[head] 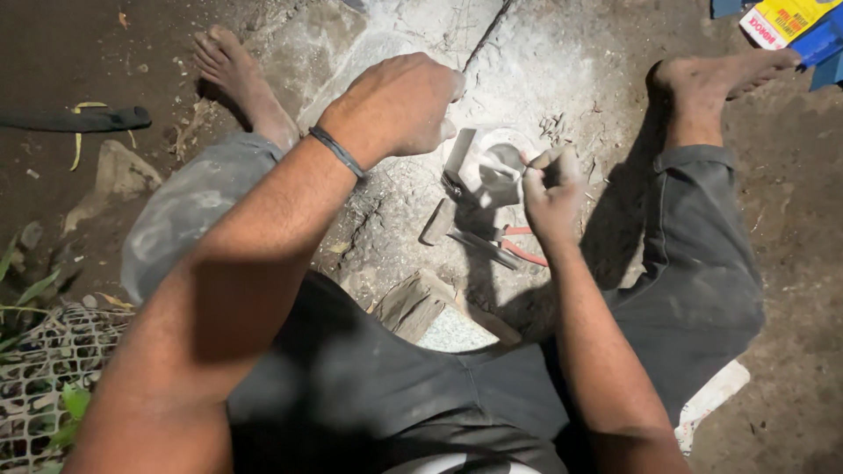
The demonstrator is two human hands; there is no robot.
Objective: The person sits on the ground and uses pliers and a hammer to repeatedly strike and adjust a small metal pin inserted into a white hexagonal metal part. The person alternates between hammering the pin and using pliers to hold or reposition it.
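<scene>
Left hand [399,105]: fingers curled into a closed fist above the pale stone slab [527,70]; what they grip cannot be told. Right hand [551,197]: fingers pinched shut on a small grey metal piece [483,167] held just over the slab. Red-handled pliers [505,246] lie beneath. A yellow and blue package [795,22] lies at upper right. Both forearms extend forward between bent knees.
</scene>
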